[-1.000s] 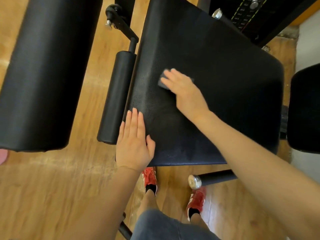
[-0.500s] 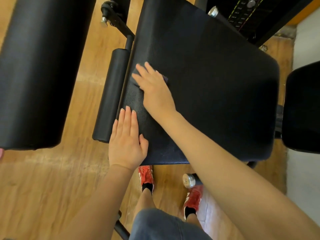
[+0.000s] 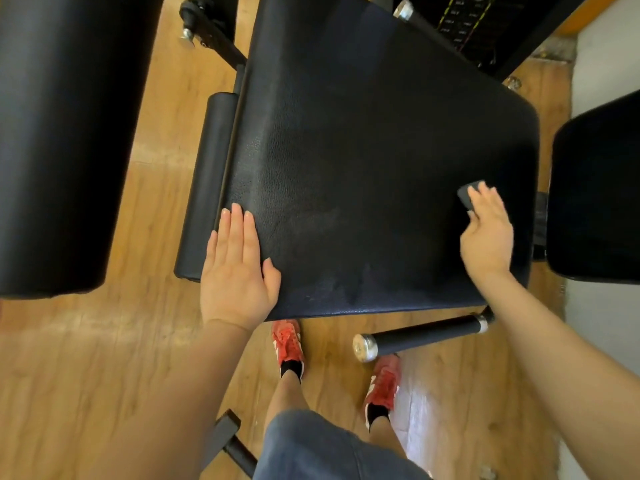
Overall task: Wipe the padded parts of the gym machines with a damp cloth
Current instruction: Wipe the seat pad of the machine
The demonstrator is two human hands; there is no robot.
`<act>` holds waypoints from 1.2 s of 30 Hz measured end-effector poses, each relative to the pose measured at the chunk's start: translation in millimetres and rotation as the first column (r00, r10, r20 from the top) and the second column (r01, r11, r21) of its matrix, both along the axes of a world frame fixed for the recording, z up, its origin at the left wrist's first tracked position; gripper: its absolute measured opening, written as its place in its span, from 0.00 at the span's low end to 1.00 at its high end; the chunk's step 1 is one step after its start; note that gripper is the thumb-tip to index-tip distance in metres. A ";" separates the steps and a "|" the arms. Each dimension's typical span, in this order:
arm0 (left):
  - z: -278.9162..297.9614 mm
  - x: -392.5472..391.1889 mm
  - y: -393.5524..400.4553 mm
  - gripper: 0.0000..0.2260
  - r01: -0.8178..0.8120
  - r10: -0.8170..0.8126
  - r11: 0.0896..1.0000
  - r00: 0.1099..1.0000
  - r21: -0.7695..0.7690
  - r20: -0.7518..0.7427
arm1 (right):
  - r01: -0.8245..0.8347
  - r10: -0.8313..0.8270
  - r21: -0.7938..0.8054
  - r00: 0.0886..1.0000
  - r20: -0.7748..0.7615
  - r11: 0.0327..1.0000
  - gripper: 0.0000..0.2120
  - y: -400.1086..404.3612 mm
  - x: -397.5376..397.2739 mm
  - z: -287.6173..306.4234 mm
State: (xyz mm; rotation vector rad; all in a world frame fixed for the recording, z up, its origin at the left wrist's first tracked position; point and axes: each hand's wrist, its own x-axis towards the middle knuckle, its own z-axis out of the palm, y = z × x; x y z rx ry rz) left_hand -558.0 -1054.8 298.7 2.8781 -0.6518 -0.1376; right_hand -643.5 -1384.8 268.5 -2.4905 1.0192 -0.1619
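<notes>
My right hand (image 3: pixel 486 233) presses the dark cloth (image 3: pixel 468 197) under flat fingers near the right edge of the black seat pad (image 3: pixel 363 150); my left hand (image 3: pixel 235 271) rests flat, fingers straight, on its near-left corner

Warm honey-toned wood-plank flooring (image 3: pixel 104 375) fills the lower half and runs up toward eleven o'clock, its boards catching soft daylight, with one bright washed-out patch (image 3: pixel 426 420) at about five o'clock. A pale grey-white wall (image 3: pixel 602 57) rises along the edge from one to four o'clock, meeting the floor at a scuffed, crumbly base near the corner at one o'clock. At twelve to one o'clock stands a black weight stack (image 3: pixel 474 26) with small numbered plates and a yellow-green line down its face, framed by black steel.
</notes>
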 end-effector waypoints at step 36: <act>11.3 9.6 -5.9 0.28 0.420 -0.423 0.895 0.906 0.149 -0.018 | 0.077 -0.078 -0.013 0.995 -0.066 0.997 0.23 11.7 -93.6 -27.7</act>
